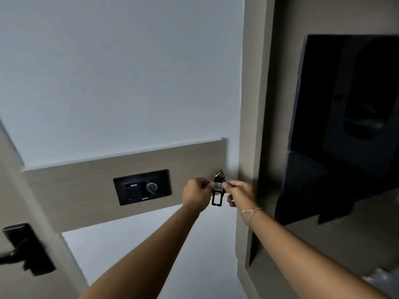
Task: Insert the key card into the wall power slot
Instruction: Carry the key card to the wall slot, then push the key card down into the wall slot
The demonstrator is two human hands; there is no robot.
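Note:
A black key card tag (218, 192) with a white label and a metal ring on top hangs upright between my two hands. My left hand (197, 196) pinches its left edge and my right hand (238, 194) pinches its right edge. The black wall power slot panel (143, 187) is set into a wood-look band on the wall, to the left of my hands and apart from the tag. A narrow slot shows on the panel's left half and a round dial on its right half.
A black door handle plate (28, 249) sits on the door at lower left. To the right, a beige frame (250, 126) borders a dark recess holding a black glossy panel (345, 126). White wall lies above and below the band.

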